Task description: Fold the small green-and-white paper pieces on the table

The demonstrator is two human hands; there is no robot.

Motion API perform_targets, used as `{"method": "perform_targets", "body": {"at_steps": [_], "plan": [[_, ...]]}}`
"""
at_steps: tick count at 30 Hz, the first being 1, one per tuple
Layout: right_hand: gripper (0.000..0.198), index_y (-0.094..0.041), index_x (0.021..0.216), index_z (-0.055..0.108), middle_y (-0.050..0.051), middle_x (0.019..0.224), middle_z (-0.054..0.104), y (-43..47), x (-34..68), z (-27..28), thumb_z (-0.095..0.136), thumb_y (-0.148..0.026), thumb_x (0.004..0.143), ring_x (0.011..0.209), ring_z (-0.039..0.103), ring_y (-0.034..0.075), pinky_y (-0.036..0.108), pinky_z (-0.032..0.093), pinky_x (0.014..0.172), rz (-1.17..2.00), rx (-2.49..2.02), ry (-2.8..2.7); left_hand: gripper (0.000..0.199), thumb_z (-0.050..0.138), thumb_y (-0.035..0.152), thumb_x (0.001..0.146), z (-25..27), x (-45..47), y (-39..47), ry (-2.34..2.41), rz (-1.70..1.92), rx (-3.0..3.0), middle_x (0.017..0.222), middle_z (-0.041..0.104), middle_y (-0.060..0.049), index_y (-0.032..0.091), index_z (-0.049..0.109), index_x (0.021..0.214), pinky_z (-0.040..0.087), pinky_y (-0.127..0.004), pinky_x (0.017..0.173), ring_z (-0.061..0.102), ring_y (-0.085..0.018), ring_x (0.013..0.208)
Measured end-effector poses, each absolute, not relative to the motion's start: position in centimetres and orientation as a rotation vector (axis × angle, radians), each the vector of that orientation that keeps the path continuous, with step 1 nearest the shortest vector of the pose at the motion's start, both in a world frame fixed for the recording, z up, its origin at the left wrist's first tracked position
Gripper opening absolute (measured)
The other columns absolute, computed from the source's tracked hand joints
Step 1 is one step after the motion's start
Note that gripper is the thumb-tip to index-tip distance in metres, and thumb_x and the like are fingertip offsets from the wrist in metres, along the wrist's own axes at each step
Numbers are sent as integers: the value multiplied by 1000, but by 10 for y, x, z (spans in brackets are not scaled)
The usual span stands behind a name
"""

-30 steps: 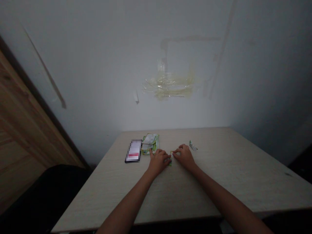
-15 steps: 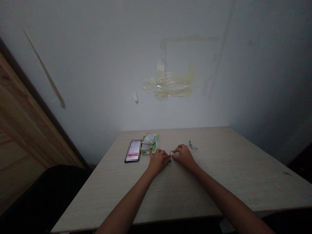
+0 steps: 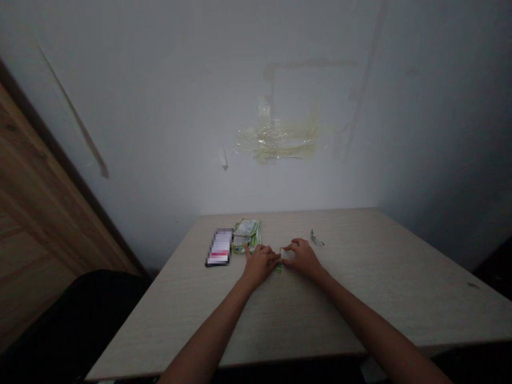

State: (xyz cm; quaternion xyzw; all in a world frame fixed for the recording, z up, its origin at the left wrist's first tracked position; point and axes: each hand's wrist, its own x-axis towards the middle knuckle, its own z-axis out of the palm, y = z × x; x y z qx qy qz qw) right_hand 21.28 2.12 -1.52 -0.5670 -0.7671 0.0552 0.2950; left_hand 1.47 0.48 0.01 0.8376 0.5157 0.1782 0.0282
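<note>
Near the middle of the table, my left hand (image 3: pixel 259 265) and my right hand (image 3: pixel 304 260) meet fingertip to fingertip over a small green-and-white wrapper piece (image 3: pixel 279 269). Both hands are closed, pinching it from either side, and the fingers hide most of it. Just beyond my left hand lies a stack of flat green-and-white packets (image 3: pixel 247 229). A crumpled strip of similar wrapper (image 3: pixel 317 238) rests on the table past my right hand.
A phone (image 3: pixel 220 248) with its screen lit lies left of the packets. The pale wooden table (image 3: pixel 352 277) meets a wall (image 3: pixel 160 133) bearing old tape (image 3: pixel 280 141). A dark chair back (image 3: pixel 84 314) stands at the left, before a wooden panel (image 3: pixel 44 202).
The fingers of my right hand have shifted very slightly at the wrapper piece. Otherwise the hands and the things on the table keep their places.
</note>
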Motion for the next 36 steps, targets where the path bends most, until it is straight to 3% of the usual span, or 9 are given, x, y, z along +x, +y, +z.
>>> {"method": "perform_targets", "body": {"at_steps": [16, 23, 26, 31, 36], "plan": [[74, -17, 127, 62, 21, 138, 49, 2, 213, -10, 79, -49, 62, 131, 42, 34, 46, 34, 109, 200, -1479, -2133, 24, 58, 41, 90, -3, 14, 7, 1568, 597, 2551, 108, 66, 1, 42, 68, 112, -1, -75, 107, 49, -24, 116], [76, -17, 128, 61, 20, 140, 48, 2, 215, -14, 80, -50, 62, 132, 41, 34, 47, 33, 110, 210, -1446, -2134, 25, 58, 39, 91, -2, 15, 4, 1566, 607, 2564, 110, 66, 0, 41, 67, 114, 0, -74, 109, 50, -24, 115], [68, -19, 124, 65, 18, 135, 52, 6, 218, -19, 80, -49, 65, 129, 44, 33, 47, 35, 108, 223, -1385, -2094, 25, 59, 37, 90, -3, 14, 3, 1547, 660, 2575, 109, 67, 1, 42, 67, 113, -2, -75, 108, 50, -24, 115], [18, -27, 93, 78, 11, 118, 62, 16, 223, -27, 72, -28, 77, 117, 52, 27, 44, 39, 104, 240, -1307, -2012, 24, 61, 38, 88, -5, 14, 4, 1564, 694, 2545, 113, 67, 1, 42, 68, 111, -3, -74, 109, 50, -25, 118], [12, -32, 85, 79, 8, 116, 62, 16, 224, -26, 69, -28, 80, 116, 51, 26, 44, 39, 102, 228, -1232, -2047, 24, 62, 38, 87, -5, 14, 4, 1570, 713, 2522, 116, 67, 1, 41, 69, 110, -2, -74, 109, 47, -26, 121]]}}
